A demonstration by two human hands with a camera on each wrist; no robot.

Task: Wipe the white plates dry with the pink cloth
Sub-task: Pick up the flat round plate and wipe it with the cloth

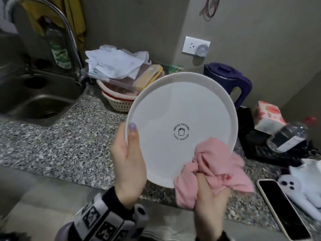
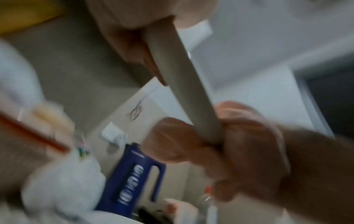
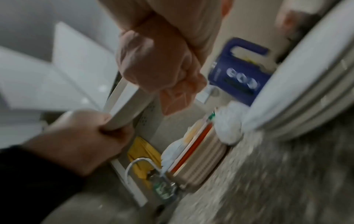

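Observation:
I hold a round white plate tilted upright over the counter, its printed underside towards me. My left hand grips the left rim, with the thumb on the near face. A bunched pink cloth wraps the lower right rim, and my right hand grips it there. The left wrist view shows the plate edge-on with the pink cloth folded over both sides. In the right wrist view the cloth covers the rim above my left hand. Blurred white ridged rims, perhaps stacked plates, stand at the right.
A steel sink and tap are at the left of the speckled granite counter. Stacked baskets with bags sit behind the plate. A purple kettle, tissue pack, water bottle and phone crowd the right.

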